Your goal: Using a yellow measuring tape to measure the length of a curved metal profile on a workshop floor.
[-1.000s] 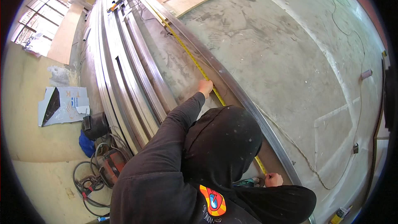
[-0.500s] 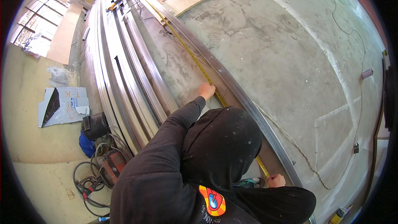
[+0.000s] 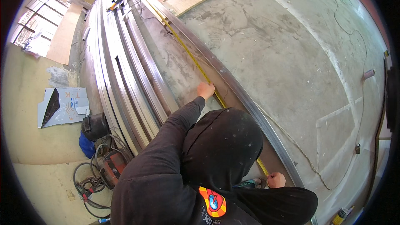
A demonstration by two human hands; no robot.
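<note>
A yellow tape measure's blade runs diagonally beside a long metal bar on the floor. My left hand, at the end of the stretched-out arm, has its fingers closed on the blade. Behind my black-clothed knee part of the blade is hidden; it shows again close to my right hand. That hand is closed at the near stretch of the blade, with its forearm hidden. Whether it holds the tape's case I cannot tell. A sandalled foot shows partly beside it.
Several long metal profiles lie at left, a yellow-and-black tool on them. Near me are a red welding machine with cables and a dark mask. Plywood sheets lie ahead; a rope crosses the floor at right.
My left hand has shifted slightly left with the tape's blade, which lies a little farther from the metal bar. My right hand has moved slightly left and up.
</note>
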